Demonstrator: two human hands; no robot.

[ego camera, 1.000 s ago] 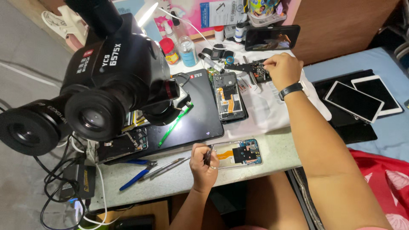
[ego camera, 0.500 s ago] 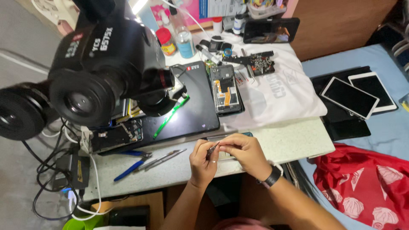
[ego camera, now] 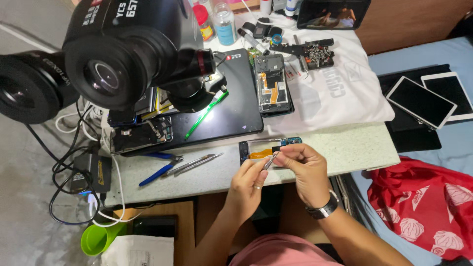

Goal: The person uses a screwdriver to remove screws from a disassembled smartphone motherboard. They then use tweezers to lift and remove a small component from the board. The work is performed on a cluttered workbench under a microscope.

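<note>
Both hands meet over the near edge of the table (ego camera: 345, 148), pinching something small between them: the left hand (ego camera: 249, 184) grips thin metal tweezers (ego camera: 270, 160) between thumb and forefinger, and the right hand (ego camera: 305, 170) closes its fingertips around the tweezers' tip, where whatever it holds is too small to make out. Just behind the fingers lies an opened phone frame (ego camera: 268, 148), flat and parallel to the table edge, with an orange flex strip along its middle and a blue board at its right end; the right hand partly covers it

As for progress, I judge the work to be mid-way: this frame is already stripped open, its inner parts exposed, no back cover on it, and nothing yet closed up. A second opened phone (ego camera: 272, 84) sits further back on a black mat (ego camera: 231, 113), also bare inside, and a tray of loose screws (ego camera: 315, 51) rests on a white cloth (ego camera: 340, 93). How many parts are still to go in or come out cannot be told

Left of the hands lie spare tweezers (ego camera: 189, 165) and blue-handled pliers (ego camera: 157, 170), untouched. A microscope (ego camera: 123, 54) looms at the upper left
</note>
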